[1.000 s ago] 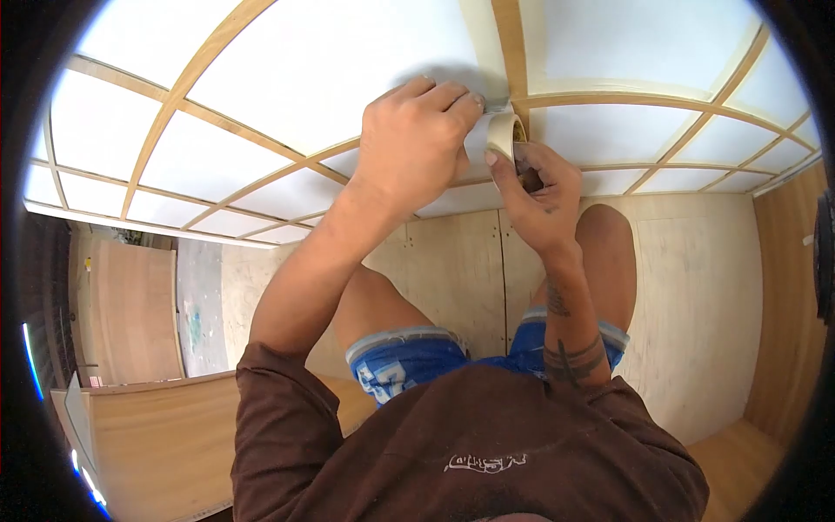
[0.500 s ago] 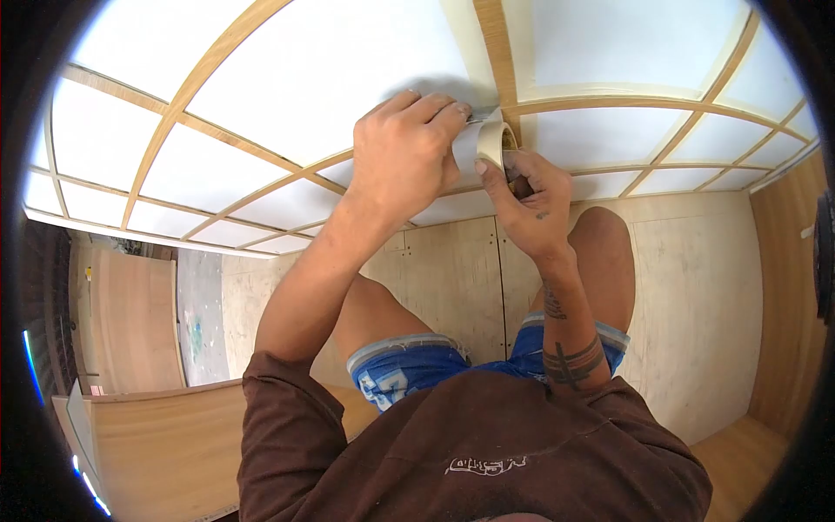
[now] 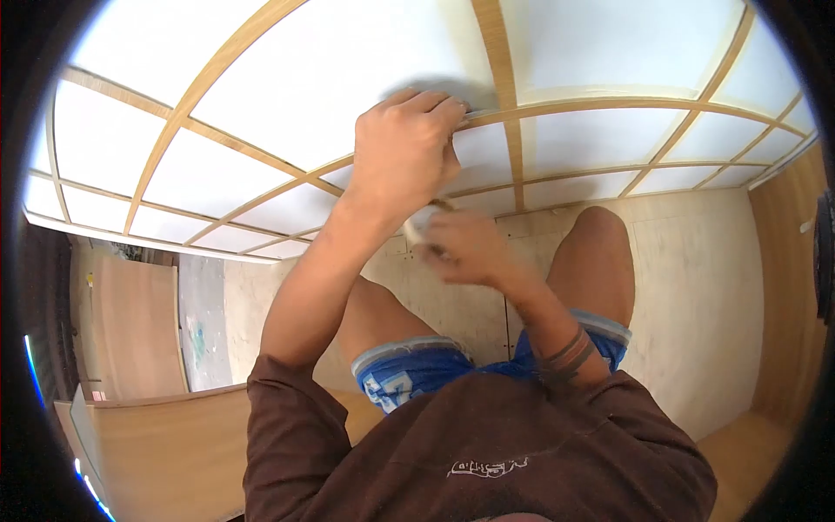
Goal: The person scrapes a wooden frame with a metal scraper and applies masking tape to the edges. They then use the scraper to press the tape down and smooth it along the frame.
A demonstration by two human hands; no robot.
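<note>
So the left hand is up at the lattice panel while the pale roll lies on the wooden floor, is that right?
Not quite: the pale roll isn't lying on the wooden floor. The head view shows it, motion-blurred, in the right hand. The left hand is indeed up at the lattice panel.

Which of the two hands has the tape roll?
The right hand, the motion-blurred one lower down with dark bands on its forearm, holds the pale tape roll. The left hand is higher, fingers against the wood-strip lattice.
</note>
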